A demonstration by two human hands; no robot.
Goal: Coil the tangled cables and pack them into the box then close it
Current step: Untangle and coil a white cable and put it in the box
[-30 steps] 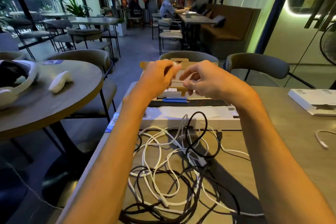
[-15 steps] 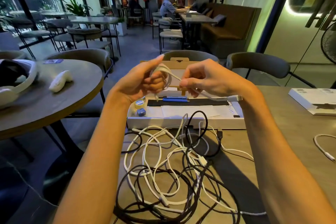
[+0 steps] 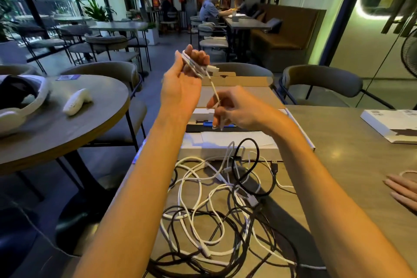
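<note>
The head camera is looking forward and down, close behind the left hand and right hand. It is facing across the table towards café chairs beyond

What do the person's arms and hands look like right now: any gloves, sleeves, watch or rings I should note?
Nothing worn shows. The left hand and right hand are bare, without gloves, and no rings are visible on the fingers in view. The left forearm and right forearm are bare to the frame's lower edge, with no watch or band, so any sleeves end out of view.
</note>
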